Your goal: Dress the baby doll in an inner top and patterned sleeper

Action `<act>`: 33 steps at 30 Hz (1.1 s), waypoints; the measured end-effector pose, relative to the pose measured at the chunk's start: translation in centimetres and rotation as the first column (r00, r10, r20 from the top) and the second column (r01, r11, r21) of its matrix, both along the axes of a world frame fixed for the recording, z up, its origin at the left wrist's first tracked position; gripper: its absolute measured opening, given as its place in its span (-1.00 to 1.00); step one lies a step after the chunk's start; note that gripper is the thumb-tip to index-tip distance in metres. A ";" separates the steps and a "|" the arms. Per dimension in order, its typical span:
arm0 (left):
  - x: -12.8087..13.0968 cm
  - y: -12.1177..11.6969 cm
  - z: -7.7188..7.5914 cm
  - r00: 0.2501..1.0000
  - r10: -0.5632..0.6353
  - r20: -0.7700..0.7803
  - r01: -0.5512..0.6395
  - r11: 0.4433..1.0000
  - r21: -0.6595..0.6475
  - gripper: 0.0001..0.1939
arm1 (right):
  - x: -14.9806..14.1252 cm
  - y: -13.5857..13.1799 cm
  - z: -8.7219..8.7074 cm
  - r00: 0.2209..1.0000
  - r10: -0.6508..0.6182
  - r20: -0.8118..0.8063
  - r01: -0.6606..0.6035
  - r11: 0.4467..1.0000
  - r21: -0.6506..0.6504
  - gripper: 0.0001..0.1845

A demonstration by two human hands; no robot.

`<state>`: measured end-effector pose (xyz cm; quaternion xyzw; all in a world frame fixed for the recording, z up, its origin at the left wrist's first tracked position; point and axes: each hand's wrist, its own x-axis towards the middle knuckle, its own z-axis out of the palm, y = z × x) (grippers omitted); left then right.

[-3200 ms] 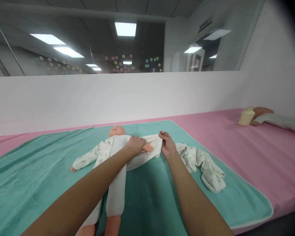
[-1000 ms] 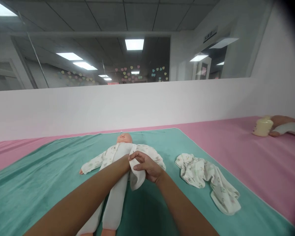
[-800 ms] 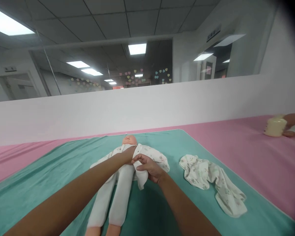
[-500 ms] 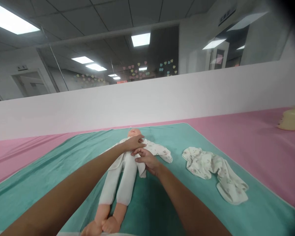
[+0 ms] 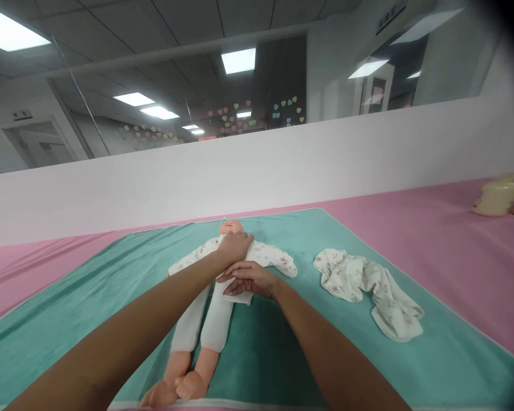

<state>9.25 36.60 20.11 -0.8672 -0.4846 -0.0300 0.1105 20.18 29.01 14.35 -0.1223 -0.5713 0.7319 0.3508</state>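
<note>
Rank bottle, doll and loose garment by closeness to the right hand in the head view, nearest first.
1. Doll, beneath the right hand.
2. Loose garment, to its right on the green blanket.
3. Bottle, far right on the pink sheet.

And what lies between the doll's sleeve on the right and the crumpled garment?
In the head view, a strip of green blanket separates the sleeve from the crumpled garment.

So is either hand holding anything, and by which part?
Can't tell: the left hand lies over the jacket, the right hand over its lower edge; any grip is hidden.
</note>
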 end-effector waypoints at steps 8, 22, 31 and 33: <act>-4.2 2.9 1.2 0.814 0.256 0.521 -0.278 0.960 -0.038 -0.69 | 0.1 0.6 0.6 0.940 -0.253 -0.230 0.241 0.967 -0.079 -0.72; -4.5 2.7 0.5 0.825 0.219 0.521 -0.133 0.971 -0.198 -0.65 | -1.3 2.1 -1.7 0.638 -0.764 0.097 0.545 0.537 0.644 -0.75; -5.6 3.8 0.3 0.719 0.397 0.571 -0.332 0.917 -0.221 -0.72 | 1.9 4.0 -3.2 0.111 -0.934 0.339 0.534 0.343 0.772 -0.81; -6.2 4.0 0.2 0.654 0.461 0.600 -0.381 0.885 -0.266 -0.70 | 2.4 3.9 -3.1 0.020 -0.940 0.341 0.529 0.299 0.794 -0.80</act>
